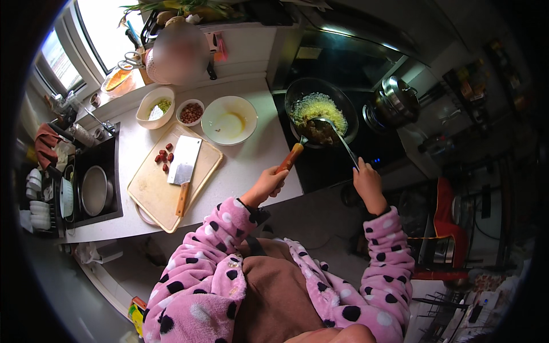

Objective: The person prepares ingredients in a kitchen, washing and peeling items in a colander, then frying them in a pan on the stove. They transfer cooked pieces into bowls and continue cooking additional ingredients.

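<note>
My left hand (267,185) is closed around the wooden handle (290,159) of a dark wok (353,119) on the black cooktop. In my right hand (368,184) is a long metal spatula (345,144), its head down among the food. Bubbling yellow food (316,107), perhaps egg in oil, fills the far part of the wok. Darker brown food (323,134) lies at the near side, partly covered by the spatula. Left of the wok, a white bowl (245,127) holds only some yellowish residue.
On the counter, a cutting board (150,184) carries a cleaver (187,154) and several red dates (166,154). Behind it stand a bowl of green pieces (163,107) and a small bowl of reddish nuts (190,112). A lidded steel pot (394,102) sits right of the wok; a sink (114,201) is far left.
</note>
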`<move>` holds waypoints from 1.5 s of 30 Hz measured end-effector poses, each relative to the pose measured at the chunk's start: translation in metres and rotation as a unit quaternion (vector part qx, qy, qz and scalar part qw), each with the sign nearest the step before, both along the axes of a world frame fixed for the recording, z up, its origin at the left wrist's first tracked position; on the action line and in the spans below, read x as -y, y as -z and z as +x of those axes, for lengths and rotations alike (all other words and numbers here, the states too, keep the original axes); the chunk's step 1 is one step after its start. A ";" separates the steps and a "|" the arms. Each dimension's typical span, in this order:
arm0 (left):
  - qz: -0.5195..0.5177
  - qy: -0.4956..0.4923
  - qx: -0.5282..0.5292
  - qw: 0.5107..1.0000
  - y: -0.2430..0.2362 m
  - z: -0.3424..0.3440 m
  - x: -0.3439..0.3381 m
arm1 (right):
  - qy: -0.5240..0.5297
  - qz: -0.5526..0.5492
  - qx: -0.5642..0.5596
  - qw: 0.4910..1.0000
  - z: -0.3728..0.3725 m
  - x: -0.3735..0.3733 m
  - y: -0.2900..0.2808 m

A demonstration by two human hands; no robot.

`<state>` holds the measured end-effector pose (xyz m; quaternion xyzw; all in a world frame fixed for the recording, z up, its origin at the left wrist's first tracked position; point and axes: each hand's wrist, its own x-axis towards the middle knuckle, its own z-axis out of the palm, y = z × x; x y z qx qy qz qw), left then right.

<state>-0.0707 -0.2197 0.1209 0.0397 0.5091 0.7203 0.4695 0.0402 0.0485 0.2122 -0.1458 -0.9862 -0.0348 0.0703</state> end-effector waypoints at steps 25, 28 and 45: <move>-0.027 -0.014 -0.031 0.999 0.003 0.012 -0.008 | 0.101 -0.140 -0.133 0.976 -0.088 -0.050 0.075; -0.021 -0.012 -0.038 0.999 0.006 0.012 -0.008 | 0.063 -0.149 -0.107 0.981 -0.097 -0.039 0.073; -0.014 -0.031 0.004 0.999 0.017 0.013 -0.016 | -0.083 0.040 -0.078 0.993 0.003 -0.028 0.000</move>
